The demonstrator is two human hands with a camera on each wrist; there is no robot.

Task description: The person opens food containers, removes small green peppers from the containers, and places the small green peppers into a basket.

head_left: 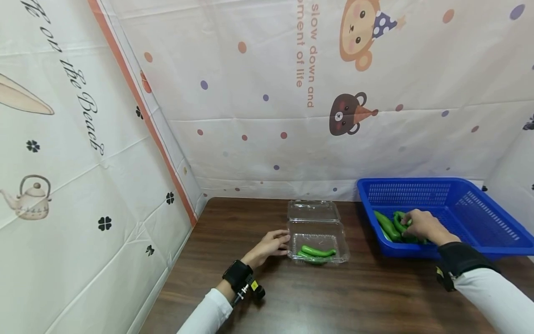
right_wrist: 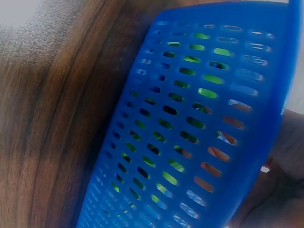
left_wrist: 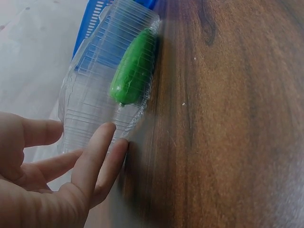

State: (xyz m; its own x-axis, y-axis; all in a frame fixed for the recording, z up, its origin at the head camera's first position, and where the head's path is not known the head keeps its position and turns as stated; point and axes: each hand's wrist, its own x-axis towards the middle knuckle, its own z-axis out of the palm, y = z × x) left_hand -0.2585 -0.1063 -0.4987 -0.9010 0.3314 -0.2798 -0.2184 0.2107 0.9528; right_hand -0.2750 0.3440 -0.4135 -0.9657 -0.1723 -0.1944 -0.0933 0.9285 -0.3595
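A clear plastic clamshell box (head_left: 295, 239) stands on the table with its lid folded back. Inside lie green peppers (head_left: 319, 252), near the front wall. My left hand (head_left: 269, 246) is at the box's left side, fingers fairly straight and fingertips against its wall; the left wrist view shows the thumb at the rim. Over at the right, my right hand (head_left: 425, 226) reaches into a blue plastic basket (head_left: 448, 250), thumb and fingers curled at a green pepper (head_left: 398, 221). In the right wrist view, the basket's slotted wall (right_wrist: 156, 114) hides most of that hand.
More green peppers (head_left: 385, 225) lie at the basket's left end. The brown wooden table (head_left: 333, 297) carries both containers. Behind it hangs a white printed cloth (head_left: 258, 157), and another cloth (head_left: 83, 195) borders the left side.
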